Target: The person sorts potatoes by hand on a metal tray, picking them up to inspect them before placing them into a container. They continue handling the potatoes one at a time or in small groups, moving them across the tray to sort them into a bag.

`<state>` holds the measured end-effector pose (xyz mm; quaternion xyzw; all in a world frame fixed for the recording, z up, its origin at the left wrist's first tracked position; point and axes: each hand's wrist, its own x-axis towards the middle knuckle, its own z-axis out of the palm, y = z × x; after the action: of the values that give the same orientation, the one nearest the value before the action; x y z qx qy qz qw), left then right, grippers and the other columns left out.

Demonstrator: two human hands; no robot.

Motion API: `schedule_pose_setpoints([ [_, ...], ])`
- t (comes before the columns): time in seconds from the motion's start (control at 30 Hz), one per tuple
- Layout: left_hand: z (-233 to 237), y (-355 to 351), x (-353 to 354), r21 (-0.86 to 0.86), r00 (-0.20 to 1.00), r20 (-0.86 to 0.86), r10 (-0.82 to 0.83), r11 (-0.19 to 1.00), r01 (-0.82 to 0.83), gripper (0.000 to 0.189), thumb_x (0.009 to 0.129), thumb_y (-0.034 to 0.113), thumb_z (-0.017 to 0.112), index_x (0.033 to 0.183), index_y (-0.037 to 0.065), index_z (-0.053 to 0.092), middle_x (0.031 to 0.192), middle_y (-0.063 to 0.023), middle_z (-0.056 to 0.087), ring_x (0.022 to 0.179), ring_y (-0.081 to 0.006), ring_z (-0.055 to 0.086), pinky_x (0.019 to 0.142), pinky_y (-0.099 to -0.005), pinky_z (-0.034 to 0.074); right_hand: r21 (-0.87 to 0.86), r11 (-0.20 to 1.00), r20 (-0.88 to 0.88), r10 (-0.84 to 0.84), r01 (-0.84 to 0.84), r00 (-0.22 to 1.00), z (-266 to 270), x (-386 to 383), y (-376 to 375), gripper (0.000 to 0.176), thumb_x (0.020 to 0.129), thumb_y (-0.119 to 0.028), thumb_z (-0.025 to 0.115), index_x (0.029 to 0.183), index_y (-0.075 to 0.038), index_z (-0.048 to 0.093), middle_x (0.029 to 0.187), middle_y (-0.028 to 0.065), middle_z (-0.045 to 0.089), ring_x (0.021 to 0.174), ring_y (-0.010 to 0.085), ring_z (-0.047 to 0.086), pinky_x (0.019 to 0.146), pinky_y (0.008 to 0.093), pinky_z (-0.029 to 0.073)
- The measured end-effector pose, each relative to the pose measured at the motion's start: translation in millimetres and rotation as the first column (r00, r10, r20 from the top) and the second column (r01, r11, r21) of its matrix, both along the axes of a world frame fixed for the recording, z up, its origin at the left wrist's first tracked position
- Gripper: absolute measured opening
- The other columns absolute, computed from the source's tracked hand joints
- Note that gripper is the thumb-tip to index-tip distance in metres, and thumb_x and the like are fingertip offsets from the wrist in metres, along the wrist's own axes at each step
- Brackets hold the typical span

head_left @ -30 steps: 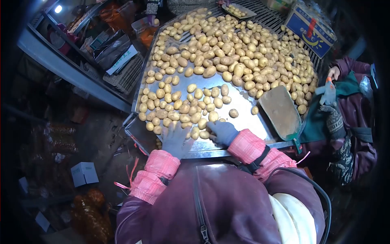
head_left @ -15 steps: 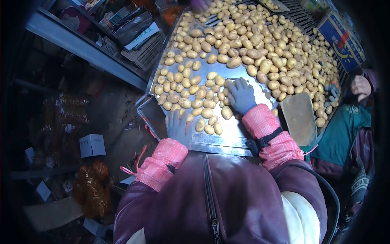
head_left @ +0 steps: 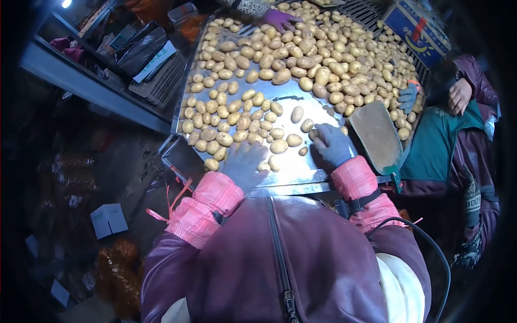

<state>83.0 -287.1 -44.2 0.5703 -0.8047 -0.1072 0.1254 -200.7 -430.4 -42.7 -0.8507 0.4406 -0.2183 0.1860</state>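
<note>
My left hand (head_left: 245,163), in a grey glove, lies over potatoes near the front edge of the metal table (head_left: 301,176). Its fingers are apart and rest on or against the nearest potatoes (head_left: 223,139). My right hand (head_left: 332,144), also gloved in grey, is on the bare metal to the right, fingers slightly bent and apart. A small potato (head_left: 303,151) and a larger potato (head_left: 307,125) lie just left of its fingertips. Neither hand has a potato visibly gripped. Pink sleeve covers reach over both wrists.
A large heap of potatoes (head_left: 334,59) covers the table's far side. A scoop (head_left: 375,137) with a green rim lies right of my hand. A co-worker's purple glove (head_left: 280,20) reaches in at the back; another co-worker's gloved hand (head_left: 407,98) is at right, near a blue box (head_left: 417,32).
My right hand has drawn back toward the front edge, and potatoes near it lie differently. My left hand has moved forward onto potatoes. The view has shifted, showing more of the purple glove.
</note>
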Motion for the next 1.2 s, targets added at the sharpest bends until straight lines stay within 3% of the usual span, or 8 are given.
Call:
schedule_pose_setpoints([
  [0.3,-15,17,32,-0.042,0.976,0.068,0.205,0.978,-0.203,0.049,0.088,0.033,0.062,0.135,0.019,0.056,0.137,-0.0217,0.048,0.128,-0.0411,0.041,0.108,-0.0588,0.026,0.052,0.938,-0.196,0.347,-0.343,0.917,-6,81,34,0.028,0.080,-0.020,0.066,0.108,-0.019,0.061,0.098,0.0113,0.062,0.088,0.0331,0.063,0.075,0.0476,0.049],
  [0.43,0,29,36,0.027,0.913,-0.330,0.240,0.969,-0.246,0.045,0.093,0.028,0.061,0.134,0.011,0.055,0.129,-0.0165,0.055,0.119,-0.0359,0.053,0.099,-0.0496,0.043,0.232,0.934,-0.329,0.337,-0.270,0.882,8,101,31,0.031,0.082,-0.023,0.065,0.112,-0.016,0.060,0.102,0.0141,0.064,0.091,0.0361,0.066,0.075,0.0505,0.050],
  [0.53,13,29,38,0.504,0.407,-0.738,0.538,0.841,-0.198,0.045,0.096,0.026,0.059,0.135,0.006,0.052,0.125,-0.0146,0.057,0.113,-0.0309,0.059,0.091,-0.0429,0.052,0.299,0.932,-0.156,0.259,-0.204,0.953,25,106,32,0.041,0.085,-0.028,0.066,0.122,-0.016,0.059,0.109,0.0166,0.065,0.094,0.0360,0.066,0.078,0.0473,0.052],
  [0.67,28,30,36,0.585,-0.540,-0.599,0.591,0.784,0.209,0.040,0.098,0.011,0.051,0.137,0.003,0.048,0.116,-0.0167,0.061,0.101,-0.0303,0.066,0.081,-0.0395,0.057,0.554,0.708,0.306,0.316,-0.437,0.898,46,124,35,0.062,0.089,-0.049,0.067,0.138,-0.015,0.052,0.120,0.0152,0.065,0.095,0.0264,0.067,0.082,0.0382,0.053],
  [0.77,38,32,31,0.697,-0.338,-0.661,0.670,0.715,0.053,0.034,0.099,0.022,0.051,0.129,0.008,0.057,0.100,-0.0063,0.063,0.085,-0.0215,0.064,0.069,-0.0304,0.054,0.289,0.911,0.332,0.194,-0.295,0.923,24,114,2,0.061,0.087,-0.048,0.066,0.133,-0.011,0.054,0.114,0.0179,0.061,0.094,0.0304,0.062,0.080,0.0441,0.050],
  [0.87,11,42,39,0.670,-0.105,-0.742,0.663,0.741,-0.053,0.030,0.099,0.019,0.047,0.124,0.007,0.060,0.087,-0.0026,0.061,0.075,-0.0158,0.060,0.060,-0.0261,0.048,-0.274,0.961,-0.157,-0.023,-0.021,0.987,-29,80,-40,0.061,0.083,-0.048,0.065,0.131,-0.011,0.054,0.108,0.0190,0.057,0.097,0.0364,0.056,0.080,0.0505,0.046],
  [0.93,24,46,38,0.637,0.034,-0.762,0.646,0.759,-0.137,0.029,0.100,0.018,0.046,0.121,0.007,0.062,0.080,-0.0013,0.059,0.070,-0.0129,0.056,0.056,-0.0240,0.043,-0.133,0.990,-0.185,0.031,-0.056,0.982,-32,81,-36,0.066,0.081,-0.050,0.066,0.134,-0.012,0.052,0.113,0.0187,0.055,0.100,0.0384,0.055,0.080,0.0505,0.046],
  [1.2,29,44,51,0.767,-0.505,-0.564,0.654,0.641,-0.025,0.031,0.095,0.024,0.055,0.117,0.003,0.061,0.072,-0.0047,0.057,0.062,-0.0161,0.056,0.056,-0.0278,0.048,0.125,0.847,-0.142,0.532,-0.518,0.835,5,150,8,0.080,0.074,-0.057,0.072,0.139,-0.016,0.048,0.129,0.0246,0.047,0.117,0.0429,0.050,0.094,0.0514,0.044],
])
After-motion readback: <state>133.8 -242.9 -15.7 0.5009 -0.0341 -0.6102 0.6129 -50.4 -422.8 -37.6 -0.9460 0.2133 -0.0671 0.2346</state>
